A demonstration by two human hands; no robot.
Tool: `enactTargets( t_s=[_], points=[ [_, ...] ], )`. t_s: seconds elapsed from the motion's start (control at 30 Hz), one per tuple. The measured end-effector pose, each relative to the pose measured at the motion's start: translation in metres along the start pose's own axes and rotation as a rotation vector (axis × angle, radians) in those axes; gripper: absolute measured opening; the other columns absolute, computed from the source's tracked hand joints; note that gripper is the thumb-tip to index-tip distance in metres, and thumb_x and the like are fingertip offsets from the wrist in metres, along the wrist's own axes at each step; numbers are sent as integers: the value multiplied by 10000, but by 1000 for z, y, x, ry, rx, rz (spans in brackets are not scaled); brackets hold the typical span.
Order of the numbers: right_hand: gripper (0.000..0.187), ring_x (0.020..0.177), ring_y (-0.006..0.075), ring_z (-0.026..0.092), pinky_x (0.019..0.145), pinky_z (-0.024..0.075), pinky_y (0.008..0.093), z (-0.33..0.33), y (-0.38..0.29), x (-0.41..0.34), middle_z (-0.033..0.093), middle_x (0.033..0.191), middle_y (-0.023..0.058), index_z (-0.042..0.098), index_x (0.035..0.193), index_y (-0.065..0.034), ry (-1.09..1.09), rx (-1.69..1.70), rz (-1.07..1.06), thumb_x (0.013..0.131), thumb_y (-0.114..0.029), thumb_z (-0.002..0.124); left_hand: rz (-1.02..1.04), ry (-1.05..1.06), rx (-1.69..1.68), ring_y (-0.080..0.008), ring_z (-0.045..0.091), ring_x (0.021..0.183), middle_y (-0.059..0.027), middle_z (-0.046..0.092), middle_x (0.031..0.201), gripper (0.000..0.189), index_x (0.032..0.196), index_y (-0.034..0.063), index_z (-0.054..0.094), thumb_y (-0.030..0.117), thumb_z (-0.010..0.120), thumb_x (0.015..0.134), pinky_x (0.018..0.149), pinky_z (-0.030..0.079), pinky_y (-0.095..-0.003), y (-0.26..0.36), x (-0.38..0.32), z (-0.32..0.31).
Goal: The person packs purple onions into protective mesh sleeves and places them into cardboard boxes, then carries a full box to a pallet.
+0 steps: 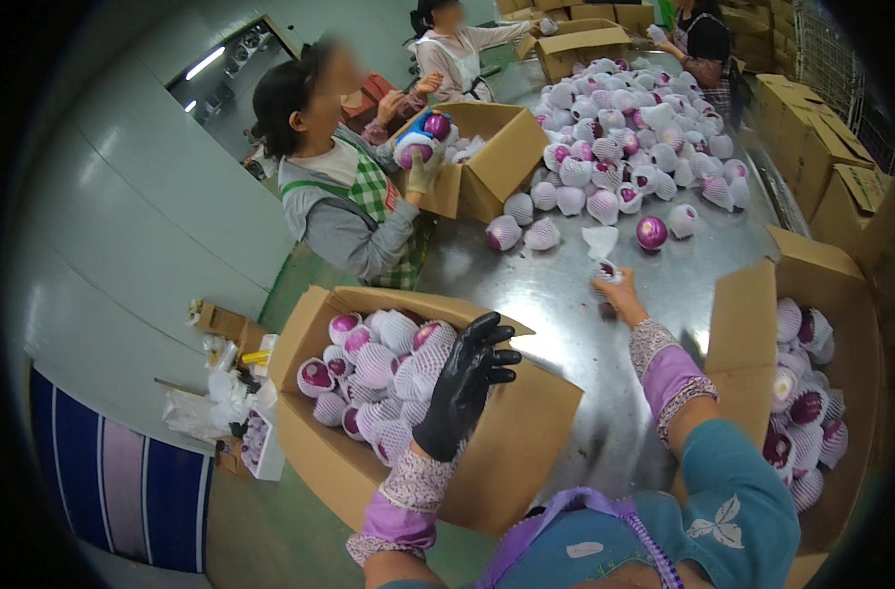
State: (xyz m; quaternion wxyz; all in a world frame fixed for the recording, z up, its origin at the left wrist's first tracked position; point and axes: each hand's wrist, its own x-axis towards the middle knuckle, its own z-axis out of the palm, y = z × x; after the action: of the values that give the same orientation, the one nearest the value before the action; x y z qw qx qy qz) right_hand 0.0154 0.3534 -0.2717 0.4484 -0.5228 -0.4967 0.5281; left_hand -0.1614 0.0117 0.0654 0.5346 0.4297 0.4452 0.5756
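My left hand [468, 386], in a black glove, is raised over the right side of a cardboard box [521, 442], its fingers apart and nothing seen in it. That box holds many purple onions in white foam net sleeves [375, 366]. My bare right hand [621, 293] grips a net-sleeved purple onion [604, 272] just above the steel table [550, 283]. Beyond it lie a white foam net [600, 241] and a bare purple onion [651, 233]. A large heap of sleeved onions [617, 147] covers the far part of the table.
Another open box [742, 324] with sleeved onions stands at my right. A co-worker [359, 184] at the left holds onions over a further box [506, 158]. Two more people [462, 51] [705, 51] stand at the far end. Closed cartons [801, 140] line the right side.
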Motion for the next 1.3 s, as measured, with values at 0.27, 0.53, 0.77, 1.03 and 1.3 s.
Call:
enactTargets(
  t_s=[0.27,0.53,0.77,1.03,1.3],
  points=[
    [826,1164,227,554,984,483,363,-1,-245,-227,516,1277,125,367,1395,-87,-339,113,-585,738,-171,861,-10,76,101,-242,602,1152,-61,450,1421,621,1554,227,260,394,537,1024,873,545,-381,-36,-6,14],
    [759,1227,312,496,1048,412,409,-84,-311,-376,501,1257,148,446,1381,-68,-371,-205,-827,755,-253,834,238,-204,-130,-229,609,1145,-77,568,1357,463,1437,163,448,387,496,1034,908,522,-401,-83,-43,34],
    [483,1016,210,575,900,497,358,-122,-290,-435,547,1076,90,566,1219,-47,-188,-402,-696,798,-119,791,688,-111,138,-240,576,1193,-91,564,1331,425,1433,144,429,276,503,1036,966,506,-414,-130,-61,64],
    [269,985,289,508,866,431,391,-141,-309,-469,568,991,86,596,943,-68,-139,-471,-1095,728,-53,756,865,178,422,-322,602,1132,-174,600,1234,590,1376,10,470,267,691,893,978,487,-426,-95,-77,112],
    [402,976,195,567,820,471,363,-157,-283,-459,614,954,46,572,1159,-51,-199,-149,-642,866,-261,751,517,-5,26,-301,475,1306,-160,494,1407,811,1463,-2,392,125,802,774,1125,359,-410,-122,-79,100]
  ],
)
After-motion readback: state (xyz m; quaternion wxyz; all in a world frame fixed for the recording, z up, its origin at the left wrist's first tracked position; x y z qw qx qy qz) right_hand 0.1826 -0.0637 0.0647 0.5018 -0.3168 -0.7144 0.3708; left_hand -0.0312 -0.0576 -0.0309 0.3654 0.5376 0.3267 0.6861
